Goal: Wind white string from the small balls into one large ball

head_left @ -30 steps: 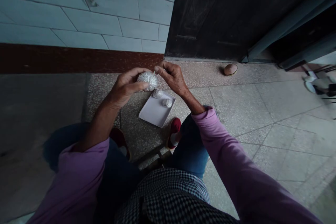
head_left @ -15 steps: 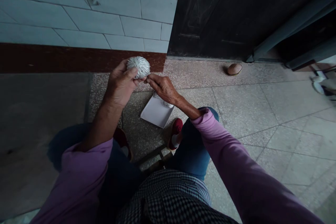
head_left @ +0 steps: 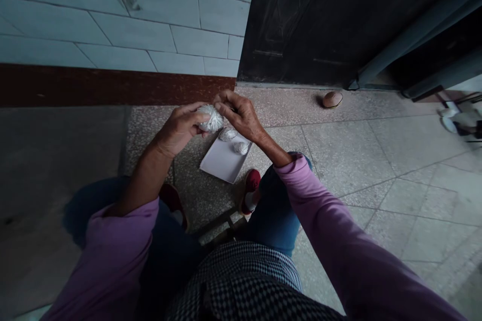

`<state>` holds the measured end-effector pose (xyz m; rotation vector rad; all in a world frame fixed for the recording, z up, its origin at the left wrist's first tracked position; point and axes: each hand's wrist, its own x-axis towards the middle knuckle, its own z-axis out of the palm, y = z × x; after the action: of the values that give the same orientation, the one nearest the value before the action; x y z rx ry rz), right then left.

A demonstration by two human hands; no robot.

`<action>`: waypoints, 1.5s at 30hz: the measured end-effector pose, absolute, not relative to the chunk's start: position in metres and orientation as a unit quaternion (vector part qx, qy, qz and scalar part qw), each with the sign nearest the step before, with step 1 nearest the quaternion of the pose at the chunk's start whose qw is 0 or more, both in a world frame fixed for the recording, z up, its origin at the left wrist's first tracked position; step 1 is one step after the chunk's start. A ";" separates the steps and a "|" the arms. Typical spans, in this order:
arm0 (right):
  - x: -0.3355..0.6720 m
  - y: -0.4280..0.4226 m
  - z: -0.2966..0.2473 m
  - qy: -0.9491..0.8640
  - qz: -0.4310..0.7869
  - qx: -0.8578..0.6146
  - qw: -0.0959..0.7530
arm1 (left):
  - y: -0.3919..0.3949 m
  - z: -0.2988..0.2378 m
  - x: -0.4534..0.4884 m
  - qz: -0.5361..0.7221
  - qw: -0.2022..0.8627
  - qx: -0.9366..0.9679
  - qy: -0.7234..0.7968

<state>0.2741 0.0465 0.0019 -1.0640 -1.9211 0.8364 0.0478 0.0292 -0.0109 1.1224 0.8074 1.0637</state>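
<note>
— Speckled stone floor (head_left: 357,160), pale tiled wall (head_left: 131,15), dark door (head_left: 320,20): what is held up in front of them?

— A white ball (head_left: 211,119) of fine, shiny strands. It is in the air, just above the far end of a white sheet (head_left: 220,163) that lies flat on the floor. The left hand (head_left: 181,128) is clamped round the ball's left side, thumb and fingers closed on it. The right hand (head_left: 241,115) curls over from the other side, fingertips pinched against the ball.

— How far along does the work look?

— A smaller white lump (head_left: 227,134) and a second lump (head_left: 240,147) rest on the far end of the sheet, near each other but apart. By my reading those two are set down and done with, and the ball is the piece now being worked. No further supply shows, so what is left cannot be told.

— And around the sheet?

— A red shoe (head_left: 251,188) stands just beside its near right corner. A brown oval thing (head_left: 332,99) lies well off to the sheet's right, at the foot of the door.
</note>
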 end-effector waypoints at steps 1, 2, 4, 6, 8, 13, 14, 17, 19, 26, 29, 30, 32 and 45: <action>0.273 0.047 0.003 -0.746 0.347 -0.413 0.391 | 0.029 -0.010 0.049 0.465 0.661 0.484 0.335; 0.273 0.048 0.004 -0.739 0.366 -0.410 0.391 | 0.028 -0.010 0.050 0.463 0.678 0.474 0.318; 0.274 0.050 0.005 -0.733 0.393 -0.406 0.380 | 0.028 -0.013 0.052 0.468 0.702 0.447 0.295; 0.278 0.053 0.004 -0.736 0.405 -0.397 0.369 | 0.030 -0.018 0.052 0.486 0.709 0.421 0.290; 0.285 0.057 0.001 -0.748 0.414 -0.373 0.360 | 0.032 -0.023 0.050 0.507 0.698 0.406 0.301; 0.292 0.062 -0.015 -0.756 0.473 -0.314 0.325 | 0.038 -0.030 0.047 0.523 0.676 0.413 0.314; 0.291 0.061 -0.017 -0.749 0.477 -0.323 0.328 | 0.039 -0.031 0.048 0.522 0.674 0.418 0.313; 0.282 0.053 -0.017 -0.730 0.459 -0.366 0.350 | 0.041 -0.032 0.051 0.515 0.665 0.431 0.328; 0.275 0.048 -0.012 -0.723 0.453 -0.383 0.356 | 0.040 -0.032 0.054 0.515 0.644 0.441 0.354; 0.263 0.044 0.006 -0.657 0.501 -0.421 0.373 | 0.036 -0.027 0.054 0.594 0.525 0.493 0.360; 0.262 0.044 0.004 -0.650 0.501 -0.436 0.370 | 0.037 -0.026 0.051 0.584 0.535 0.503 0.346; 0.262 0.043 0.002 -0.651 0.497 -0.438 0.370 | 0.039 -0.026 0.050 0.589 0.541 0.490 0.346; 0.262 0.039 -0.002 -0.667 0.478 -0.434 0.372 | 0.042 -0.026 0.047 0.612 0.554 0.445 0.347; 0.280 0.029 0.017 -0.767 0.358 -0.410 0.339 | 0.043 -0.044 0.043 0.534 0.509 0.520 0.432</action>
<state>0.2795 0.0290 0.0166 -1.0672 -1.9984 0.9327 0.0433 0.0427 -0.0442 1.2517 1.0397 1.2863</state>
